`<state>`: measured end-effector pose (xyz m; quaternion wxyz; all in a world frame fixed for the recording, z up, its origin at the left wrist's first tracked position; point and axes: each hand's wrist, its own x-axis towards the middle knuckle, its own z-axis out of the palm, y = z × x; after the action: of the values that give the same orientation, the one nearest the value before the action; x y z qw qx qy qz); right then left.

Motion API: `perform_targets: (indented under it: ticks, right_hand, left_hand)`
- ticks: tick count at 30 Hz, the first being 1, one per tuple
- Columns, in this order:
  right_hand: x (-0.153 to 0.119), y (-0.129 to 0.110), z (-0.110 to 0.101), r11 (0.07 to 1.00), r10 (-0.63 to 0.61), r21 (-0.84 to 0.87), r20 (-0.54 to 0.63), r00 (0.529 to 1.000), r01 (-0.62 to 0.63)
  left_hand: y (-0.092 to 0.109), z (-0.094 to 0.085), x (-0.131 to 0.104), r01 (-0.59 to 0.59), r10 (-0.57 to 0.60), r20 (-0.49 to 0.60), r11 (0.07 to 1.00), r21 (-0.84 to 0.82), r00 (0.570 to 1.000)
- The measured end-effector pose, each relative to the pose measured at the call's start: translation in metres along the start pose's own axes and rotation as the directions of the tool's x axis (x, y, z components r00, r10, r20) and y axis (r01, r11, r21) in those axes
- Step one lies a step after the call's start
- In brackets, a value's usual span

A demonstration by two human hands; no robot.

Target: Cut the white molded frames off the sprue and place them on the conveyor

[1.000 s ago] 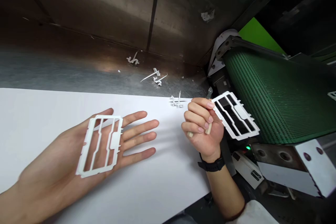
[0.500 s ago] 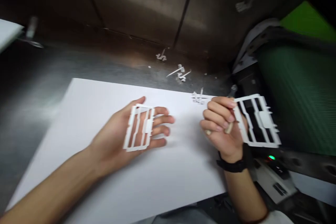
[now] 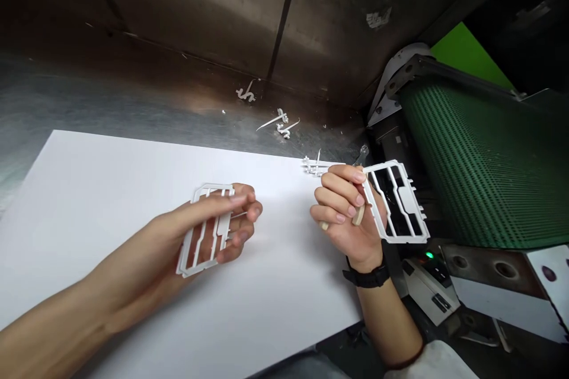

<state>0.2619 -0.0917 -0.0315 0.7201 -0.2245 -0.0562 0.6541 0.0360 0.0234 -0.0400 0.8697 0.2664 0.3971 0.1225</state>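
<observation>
White slotted frame (image 3: 223, 224), one, thin and flat, carried in the left hand (image 3: 178, 219) above the white sheet (image 3: 267, 320), tilted; thumb laid across its upper part, fingers curled at its far side, a narrow hold with the frame between. Second slotted frame (image 3: 406, 200), one, of like pattern, with a solid tab and small prongs along one side; held at its upper left corner by the right hand (image 3: 347, 219), index fingertip against the corner, thumb mostly hidden, the rest reaching out in front of the conveyor's near edge. Pale rod ends (image 3: 358, 215), two showing, in the curled fingers of the same hand; whether they belong to one piece cannot be told. Black wristband (image 3: 367, 276), one, on the right wrist. White scraps (image 3: 246, 93), several, thin and curled, scattered on the metal surface (image 3: 155, 115) beyond the sheet, with a further cluster (image 3: 313, 169) at the sheet's far edge, near the right hand. Green conveyor belt (image 3: 471, 172), one, at the right, ribbed or meshed. Control box (image 3: 431, 293), one, pale, below the belt, a green light (image 3: 429, 255) lit at its upper end
</observation>
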Motion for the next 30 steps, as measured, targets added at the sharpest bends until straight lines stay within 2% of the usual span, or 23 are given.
perform_targets:
  ticks: [3, 5, 7, 9, 10, 12, 13, 15, 16, 18, 20, 22, 25, 28, 30]
  right_hand:
    - [0.002, 0.002, 0.002, 0.994, -0.006, -0.109, -0.003, 1.000, 0.005]
    - [0.003, 0.006, 0.002, 0.981, 0.034, -0.190, 0.024, 0.999, -0.029]
    - [0.003, 0.013, 0.001, 0.957, 0.097, -0.279, 0.067, 0.993, -0.075]
    - [0.002, 0.022, -0.002, 0.924, 0.107, -0.377, 0.081, 0.991, -0.069]
    - [0.001, 0.027, -0.003, 0.898, 0.071, -0.438, 0.076, 0.995, -0.031]
    - [-0.002, 0.037, -0.005, 0.804, -0.056, -0.589, 0.053, 0.997, 0.077]
    - [-0.004, 0.040, -0.006, 0.734, -0.125, -0.668, 0.048, 0.991, 0.124]
    - [-0.008, 0.045, -0.007, 0.602, -0.201, -0.784, 0.031, 0.979, 0.149]
    - [-0.010, 0.046, -0.008, 0.567, -0.207, -0.813, 0.014, 0.978, 0.132]
    - [-0.013, 0.047, -0.009, 0.552, -0.175, -0.828, -0.008, 0.984, 0.092]
    - [-0.013, 0.047, -0.011, 0.568, -0.137, -0.820, -0.012, 0.990, 0.069]
    - [-0.012, 0.046, -0.014, 0.564, -0.158, -0.822, -0.017, 0.987, 0.076]
    - [-0.006, 0.043, -0.014, 0.494, -0.325, -0.846, 0.035, 0.945, 0.201]
    - [-0.004, 0.039, -0.011, 0.425, -0.420, -0.837, 0.156, 0.894, 0.345]
    - [-0.006, 0.038, -0.009, 0.418, -0.394, -0.836, 0.185, 0.900, 0.355]
  left_hand:
    - [-0.004, 0.000, -0.003, -0.057, 0.038, 0.136, 0.988, 0.142, 0.990]
    - [-0.006, 0.001, -0.003, -0.184, 0.140, 0.176, 0.947, 0.263, 0.974]
    - [-0.007, 0.001, -0.002, -0.347, 0.321, 0.134, 0.834, 0.429, 0.938]
    - [-0.008, 0.002, -0.001, -0.410, 0.430, 0.107, 0.713, 0.569, 0.897]
    - [-0.008, 0.001, 0.000, -0.393, 0.404, 0.127, 0.692, 0.606, 0.906]
    - [-0.011, 0.000, 0.001, -0.310, 0.217, 0.224, 0.731, 0.608, 0.950]
    - [-0.013, 0.000, 0.001, -0.264, 0.107, 0.289, 0.770, 0.581, 0.951]
    - [-0.017, 0.000, 0.001, -0.187, -0.047, 0.415, 0.843, 0.505, 0.909]
    - [-0.020, 0.000, 0.001, -0.149, -0.090, 0.459, 0.876, 0.458, 0.884]
    - [-0.023, 0.002, 0.000, -0.083, -0.126, 0.499, 0.924, 0.374, 0.857]
    - [-0.025, 0.004, 0.000, -0.055, -0.114, 0.483, 0.946, 0.321, 0.868]
    - [-0.024, 0.006, -0.002, -0.097, -0.046, 0.439, 0.949, 0.298, 0.897]
    - [-0.021, 0.006, -0.006, -0.254, 0.144, 0.329, 0.913, 0.320, 0.933]
    - [-0.019, 0.006, -0.009, -0.417, 0.329, 0.274, 0.823, 0.386, 0.904]
    - [-0.018, 0.005, -0.010, -0.461, 0.372, 0.278, 0.781, 0.422, 0.886]
